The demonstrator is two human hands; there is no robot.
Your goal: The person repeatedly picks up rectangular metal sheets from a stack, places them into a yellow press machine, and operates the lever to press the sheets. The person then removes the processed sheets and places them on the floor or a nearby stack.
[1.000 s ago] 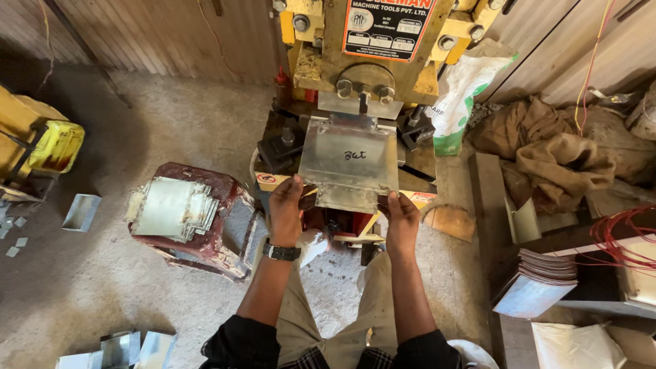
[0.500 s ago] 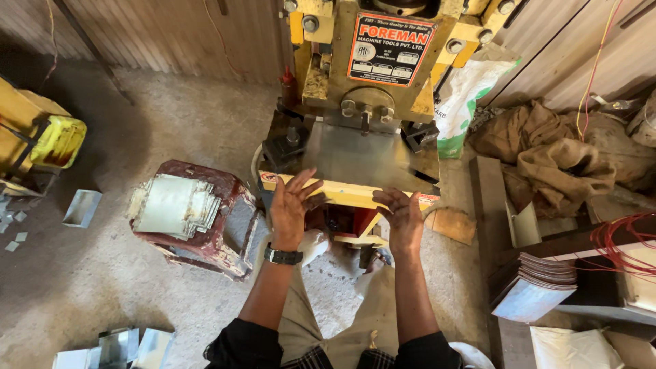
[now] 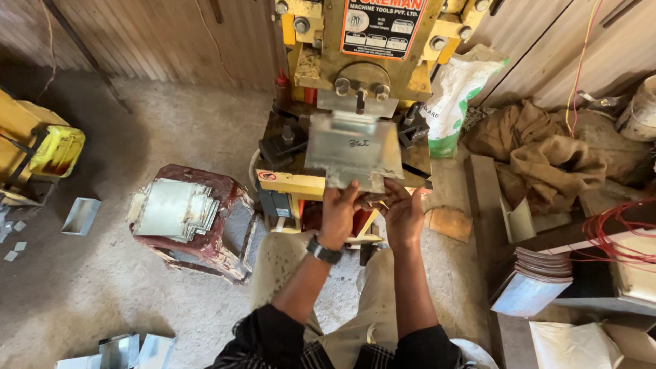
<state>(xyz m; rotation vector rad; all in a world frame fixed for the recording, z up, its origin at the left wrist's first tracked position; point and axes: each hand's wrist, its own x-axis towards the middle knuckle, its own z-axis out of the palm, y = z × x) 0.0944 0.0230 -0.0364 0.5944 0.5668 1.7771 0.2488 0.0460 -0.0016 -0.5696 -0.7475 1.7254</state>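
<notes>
I hold a bent sheet-metal piece [image 3: 354,150] up in front of the yellow press machine [image 3: 369,61], both of my hands closed on its lower edge. My left hand [image 3: 339,213] pinches the bottom rim near the middle, fingers curled around it, a dark wristwatch [image 3: 323,251] on that wrist. My right hand [image 3: 403,215] grips the same rim just beside it, toward the right corner, thumb and fingers clamped on the metal. The piece is blurred, so I cannot tell its exact tilt; it stands between my hands and the machine's head, above the yellow bed [image 3: 294,183] of the press.

To my left, a worn red stool [image 3: 225,229] carries a stack of flat metal blanks [image 3: 174,208]. Further left, a yellow container [image 3: 58,150] sits by the wall, and a small metal tray [image 3: 80,215] lies on the concrete floor [image 3: 171,137]. To my right, a white sack [image 3: 456,96] leans beside the machine, brown burlap cloth [image 3: 547,154] is heaped beyond it, and a pile of cut sheets [image 3: 540,270] rests near coiled red wire [image 3: 618,229]. More folded metal pieces [image 3: 130,350] lie by my left knee.
</notes>
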